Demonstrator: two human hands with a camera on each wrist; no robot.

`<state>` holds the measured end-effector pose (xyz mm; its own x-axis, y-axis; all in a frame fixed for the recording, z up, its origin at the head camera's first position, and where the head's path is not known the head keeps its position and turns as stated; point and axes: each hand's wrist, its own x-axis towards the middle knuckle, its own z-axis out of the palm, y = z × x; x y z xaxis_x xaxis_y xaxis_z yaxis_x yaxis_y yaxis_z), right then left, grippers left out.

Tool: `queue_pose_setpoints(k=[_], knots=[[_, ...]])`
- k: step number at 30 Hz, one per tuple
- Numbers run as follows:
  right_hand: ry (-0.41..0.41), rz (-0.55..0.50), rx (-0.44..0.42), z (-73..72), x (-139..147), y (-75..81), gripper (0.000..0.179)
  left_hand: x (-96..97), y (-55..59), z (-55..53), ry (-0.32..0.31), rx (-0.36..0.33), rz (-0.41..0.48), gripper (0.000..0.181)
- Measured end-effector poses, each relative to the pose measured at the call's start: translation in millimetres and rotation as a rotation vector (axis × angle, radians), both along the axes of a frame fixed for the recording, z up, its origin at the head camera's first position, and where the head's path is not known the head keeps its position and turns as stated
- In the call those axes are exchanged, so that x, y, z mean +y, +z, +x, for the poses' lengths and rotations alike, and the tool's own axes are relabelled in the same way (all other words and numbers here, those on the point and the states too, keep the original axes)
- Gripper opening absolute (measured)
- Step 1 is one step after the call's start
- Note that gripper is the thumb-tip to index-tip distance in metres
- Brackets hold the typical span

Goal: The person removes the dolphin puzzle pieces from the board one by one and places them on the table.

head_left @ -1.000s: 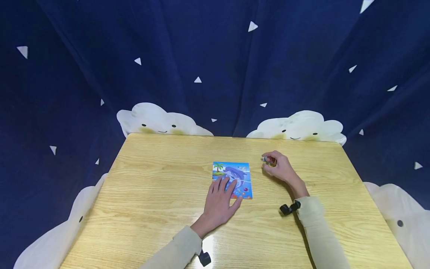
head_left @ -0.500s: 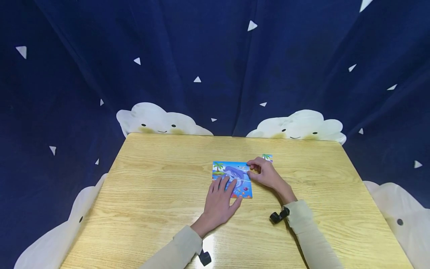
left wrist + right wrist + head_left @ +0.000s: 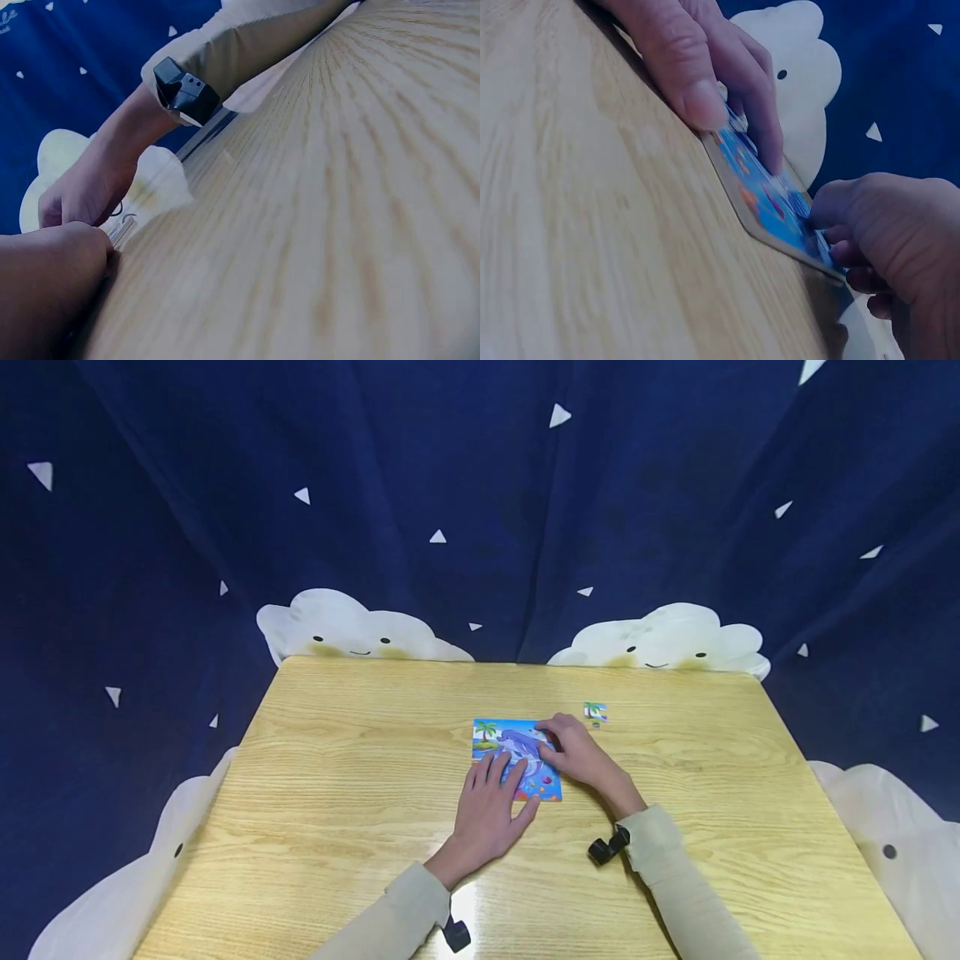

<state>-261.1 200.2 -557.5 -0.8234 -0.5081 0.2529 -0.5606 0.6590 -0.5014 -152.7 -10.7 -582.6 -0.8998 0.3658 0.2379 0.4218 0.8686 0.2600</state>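
From where I stand, the left hand has its fingers stretched and fanned over the near-left part of the board, the thumb by its near edge. The right hand has its fingers bent, thumb and forefinger tips at the board's far right part; whether they pinch anything there I can't tell. The board, printed with a dolphin, lies flat on the surface, between and partly under both hands. It looks thin and stiff, with a pale edge, so I'd expect it to be light, a bit slick on its printed face and prone to skidding unless steadied. I'd lift it by opposite edges and keep pressure gentle near the corners, which could fray. Just beyond the right hand lies a small card with a palm tree, a tiny bit just on its near side. Behind the surface hangs the blue curtain.
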Motion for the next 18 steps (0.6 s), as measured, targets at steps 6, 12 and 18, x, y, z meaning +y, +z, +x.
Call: queue_pose_setpoints(k=[6,12,18], knots=[[0.036,0.056,-0.045,-2.3,-14.8,8.6,0.035,-0.9,-0.8,-0.3,-0.004,0.042,0.013,0.066],[0.018,0.127,-0.111,-5.5,-26.9,15.0,0.038,-1.5,-0.6,-0.4,-0.004,0.011,-0.005,0.067],[0.006,0.139,-0.162,-3.8,-31.7,19.4,0.039,-1.8,0.4,0.1,-0.002,-0.015,-0.008,0.068]])
